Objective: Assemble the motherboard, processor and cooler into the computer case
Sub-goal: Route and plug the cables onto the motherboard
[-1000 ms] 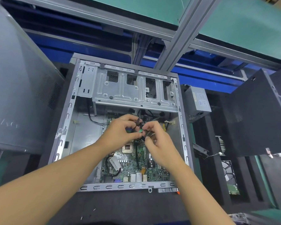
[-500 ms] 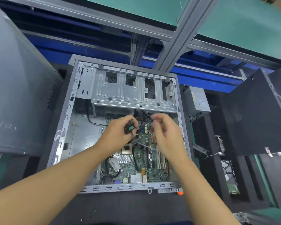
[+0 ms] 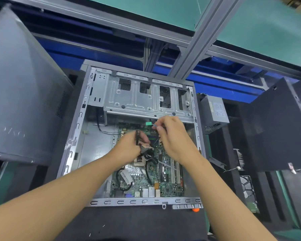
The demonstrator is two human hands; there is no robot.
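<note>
Left hand [image 3: 129,150]: grips a bundle of black cables [image 3: 146,149] above the bare processor socket [image 3: 138,160], seemingly to keep them lifted clear of the motherboard [image 3: 146,181], itself lying flat on the floor of the computer case [image 3: 129,202] with its ports against the near rim. Right hand [image 3: 174,136], slightly farther in: pinches a small connector [image 3: 155,126] just beside a green plug [image 3: 148,123] at the board's far edge, probably lining it up with a header there. Farther still, spanning the case's far end: the drive cage [image 3: 146,101]. No cooler on the socket yet. Outside the right wall: a power supply [image 3: 215,110], set aside.
</note>
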